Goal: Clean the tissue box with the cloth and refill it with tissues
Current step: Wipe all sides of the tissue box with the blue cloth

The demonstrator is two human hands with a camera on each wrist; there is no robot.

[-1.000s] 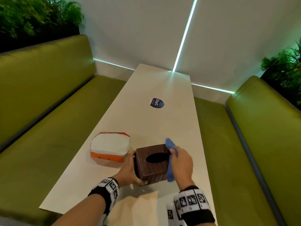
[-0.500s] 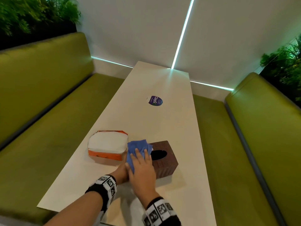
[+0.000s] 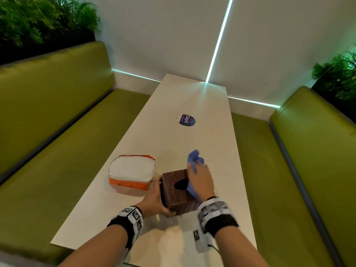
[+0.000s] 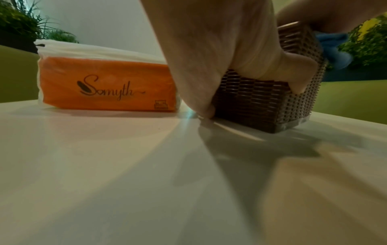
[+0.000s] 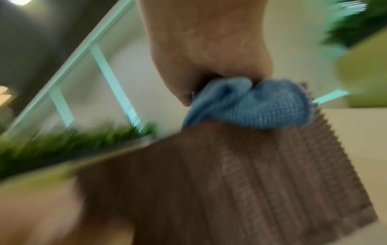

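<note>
A brown woven tissue box (image 3: 176, 191) with an oval opening on top stands on the white table (image 3: 173, 143) near its front end. My left hand (image 3: 154, 197) grips its left side, thumb curled over the near corner (image 4: 272, 71). My right hand (image 3: 200, 182) holds a crumpled blue cloth (image 3: 195, 160) against the box's top right edge; the cloth (image 5: 251, 106) is bunched under the fingers on the woven surface (image 5: 230, 182). An orange and white tissue pack (image 3: 132, 174) lies just left of the box, with its orange side (image 4: 106, 87) upright.
A round purple sticker (image 3: 186, 120) lies further up the table. Green padded benches (image 3: 48, 132) run along both sides, the right one (image 3: 308, 170) close to the table edge. Plants (image 3: 38, 18) stand behind the backrests.
The right hand swept the cloth from the box's right side over to its left top, and is now back at the right top edge. The left hand kept hold of the box.
</note>
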